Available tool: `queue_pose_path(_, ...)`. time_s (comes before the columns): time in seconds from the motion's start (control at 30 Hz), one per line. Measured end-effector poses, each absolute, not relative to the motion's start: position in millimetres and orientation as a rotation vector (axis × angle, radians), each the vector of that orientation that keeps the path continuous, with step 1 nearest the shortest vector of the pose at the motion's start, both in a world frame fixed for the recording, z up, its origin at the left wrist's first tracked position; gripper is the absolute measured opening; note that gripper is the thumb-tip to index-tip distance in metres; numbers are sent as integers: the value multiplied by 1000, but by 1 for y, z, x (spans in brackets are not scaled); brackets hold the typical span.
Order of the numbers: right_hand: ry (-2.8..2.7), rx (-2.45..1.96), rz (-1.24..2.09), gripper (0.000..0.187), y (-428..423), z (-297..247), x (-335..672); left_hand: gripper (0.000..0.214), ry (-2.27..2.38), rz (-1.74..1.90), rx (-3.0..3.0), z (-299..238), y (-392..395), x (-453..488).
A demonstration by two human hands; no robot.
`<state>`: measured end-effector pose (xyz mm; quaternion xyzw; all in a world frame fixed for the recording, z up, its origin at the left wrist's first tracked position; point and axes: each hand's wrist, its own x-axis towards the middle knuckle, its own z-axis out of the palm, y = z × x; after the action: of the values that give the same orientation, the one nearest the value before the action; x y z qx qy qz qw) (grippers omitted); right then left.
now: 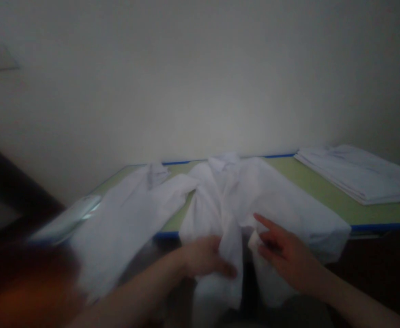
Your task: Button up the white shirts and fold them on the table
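A white shirt (pixel 220 200) lies spread over a green table (pixel 326 191) with a blue edge, its collar toward the wall and its lower part hanging over the near edge. My left hand (pixel 205 257) is closed on the left front panel of the shirt near the opening. My right hand (pixel 283 253) rests on the right front panel, forefinger stretched out, other fingers curled into the cloth. One sleeve (pixel 124 218) runs out to the left.
A stack of folded white cloth (pixel 360 175) sits at the table's right back. A pale flat object (pixel 66 221) lies at the left corner. A plain wall stands behind. A blurred reddish shape (pixel 22 287) fills the lower left.
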<state>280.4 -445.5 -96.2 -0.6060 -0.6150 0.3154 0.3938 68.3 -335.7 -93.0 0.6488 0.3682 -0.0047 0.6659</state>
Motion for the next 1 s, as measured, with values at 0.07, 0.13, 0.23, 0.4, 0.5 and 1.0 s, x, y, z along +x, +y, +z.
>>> queue_pose_path(0.07, -1478, -1544, 893, 57, -446, -100, 280, 43, 835, 14, 1497, -96, -335, 68)
queue_pose_path(0.13, -1385, -1562, 953, 42, -447, -104, 279, 39, 848, 96, 1487, -99, -337, 72)
queue_pose_path(0.23, -1322, -1581, 937, 23, -452, -108, 278, 35, 839, 214, 1345, -104, -345, 80)
queue_pose_path(0.4, -1394, -1693, 835, 17, -465, -103, 276, 41, 783, 352, 1089, -108, -364, 89)
queue_pose_path(0.5, -1420, -1687, 746, 15, -471, -96, 271, 41, 851, 410, 1149, -108, -371, 93)
queue_pose_path(1.0, -1584, -1633, 597, 9, -468, -110, 258, 49, 743, 473, 1187, -108, -380, 98)
